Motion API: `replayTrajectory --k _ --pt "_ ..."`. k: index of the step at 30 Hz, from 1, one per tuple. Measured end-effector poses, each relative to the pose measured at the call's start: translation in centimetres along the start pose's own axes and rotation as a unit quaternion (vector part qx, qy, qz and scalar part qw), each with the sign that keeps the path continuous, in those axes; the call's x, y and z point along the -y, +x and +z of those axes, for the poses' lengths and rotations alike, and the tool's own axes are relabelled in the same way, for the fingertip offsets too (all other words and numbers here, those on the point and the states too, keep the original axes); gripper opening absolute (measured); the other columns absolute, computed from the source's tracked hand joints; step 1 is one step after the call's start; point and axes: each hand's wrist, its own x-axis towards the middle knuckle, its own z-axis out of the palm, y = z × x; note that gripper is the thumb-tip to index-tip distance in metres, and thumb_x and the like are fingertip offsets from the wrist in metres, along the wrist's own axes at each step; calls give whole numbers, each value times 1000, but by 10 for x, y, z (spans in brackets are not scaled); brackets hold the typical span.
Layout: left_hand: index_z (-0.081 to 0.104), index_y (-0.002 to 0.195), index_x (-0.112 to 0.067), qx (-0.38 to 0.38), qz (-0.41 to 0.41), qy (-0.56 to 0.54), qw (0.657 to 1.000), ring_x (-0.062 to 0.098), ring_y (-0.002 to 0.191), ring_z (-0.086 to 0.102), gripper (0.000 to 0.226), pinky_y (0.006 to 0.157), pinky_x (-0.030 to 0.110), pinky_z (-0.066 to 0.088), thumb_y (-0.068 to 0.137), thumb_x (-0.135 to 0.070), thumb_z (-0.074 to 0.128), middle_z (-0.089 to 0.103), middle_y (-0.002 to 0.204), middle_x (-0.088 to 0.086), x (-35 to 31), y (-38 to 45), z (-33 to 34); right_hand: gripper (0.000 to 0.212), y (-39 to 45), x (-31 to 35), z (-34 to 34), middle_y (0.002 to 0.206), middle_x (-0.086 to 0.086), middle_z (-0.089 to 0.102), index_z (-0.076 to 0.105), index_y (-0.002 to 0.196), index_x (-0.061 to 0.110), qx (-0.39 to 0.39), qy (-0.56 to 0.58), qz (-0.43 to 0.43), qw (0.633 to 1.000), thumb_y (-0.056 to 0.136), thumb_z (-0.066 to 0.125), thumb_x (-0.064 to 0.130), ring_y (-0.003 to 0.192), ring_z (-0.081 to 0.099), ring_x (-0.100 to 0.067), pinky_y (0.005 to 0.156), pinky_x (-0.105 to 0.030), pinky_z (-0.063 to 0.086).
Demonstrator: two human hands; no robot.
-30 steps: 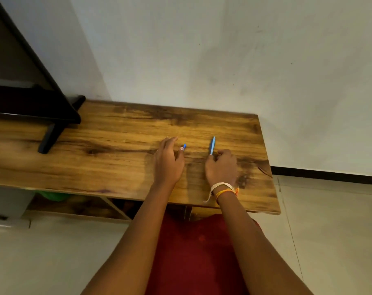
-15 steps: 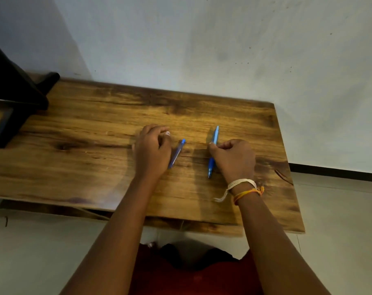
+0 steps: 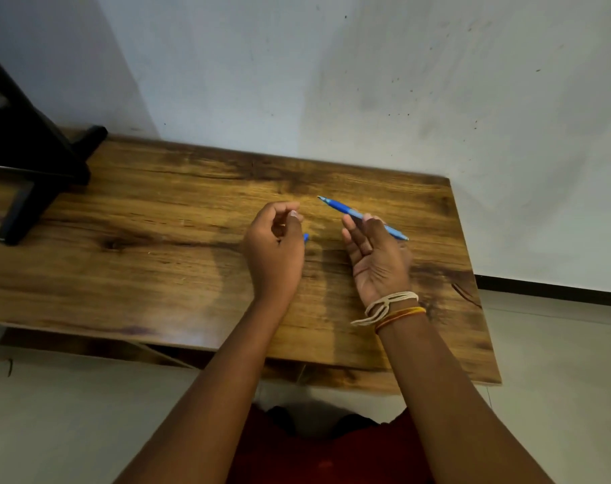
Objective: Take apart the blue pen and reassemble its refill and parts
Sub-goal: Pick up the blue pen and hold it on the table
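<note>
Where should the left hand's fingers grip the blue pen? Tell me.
Grip the bare front barrel of the blue pen just behind the tip, coming from the left. The right hand already pinches its middle, and the tip points up-left toward the left hand.

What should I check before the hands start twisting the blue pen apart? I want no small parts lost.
1. Blue pen held in right hand: ok.
2. Pen lifted off wooden table: ok.
3. Left hand free to grip pen: not ok, curled over a small blue piece.
4. What that piece is: cannot tell.
5. Bare tabletop beneath the hands for parts: ok.
</note>
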Motion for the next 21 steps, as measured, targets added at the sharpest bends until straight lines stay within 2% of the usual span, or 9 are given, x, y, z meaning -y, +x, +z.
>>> replayTrajectory --k 2,4,7,9,11,13,18,21 --pt "66 93 -14 13 -92 -71 993 17 68 63 10 58 28 52 89 -9 58 71 84 9 -7 -11 11 5 -3 4 0 75 -5 72 62 90 10 7 -14 5 1000 87 65 6 67 72 -14 58 -23 58" --pt "65 97 -13 44 -166 -101 980 15 67 62 10 53 25 52 89 -16 61 69 84 8 -10 -20 22 4 -6 7 -2 74 -2 69 65 86 12 3 -53 3 999 86 67 9 61 65 -10 53 -21 54" --pt "65 104 -9 103 -267 -167 944 22 83 67 23 67 31 55 89 -26 63 70 97 10 -11 -28 34 3 -11 11 -9 68 0 60 66 84 11 14 -129 -2 992 85 68 9 54 54 -8 46 -19 47" --pt "68 96 -10 110 -310 -228 916 24 88 66 17 76 35 54 89 -25 63 71 101 13 -13 -30 39 2 -13 16 -14 70 -2 61 67 85 9 31 -176 8 984 86 67 11 55 55 -9 47 -20 48" --pt "67 90 -12 90 -325 -248 908 28 94 68 12 85 39 54 90 -22 62 71 100 16 -13 -30 41 6 -13 22 -17 74 -5 63 66 85 9 28 -180 15 983 87 66 15 59 57 -12 51 -22 51" --pt "65 91 -12 76 -331 -269 901 27 97 69 10 89 39 55 92 -21 59 71 100 16 -13 -29 43 7 -12 28 -20 77 -7 64 66 90 8 14 -150 9 989 89 64 14 64 59 -14 55 -23 54" --pt "60 93 -11 72 -344 -322 879 17 78 71 13 77 29 57 96 -20 51 71 90 12 -15 -29 50 5 -10 34 -26 85 -11 67 66 91 6 18 -124 -11 992 88 64 10 67 66 -16 58 -23 58" --pt "60 91 -11 78 -344 -341 871 19 79 72 13 76 29 58 95 -23 54 71 90 12 -14 -28 52 4 -8 36 -28 88 -12 68 66 89 8 29 -124 -11 992 88 64 11 68 68 -17 61 -25 58"
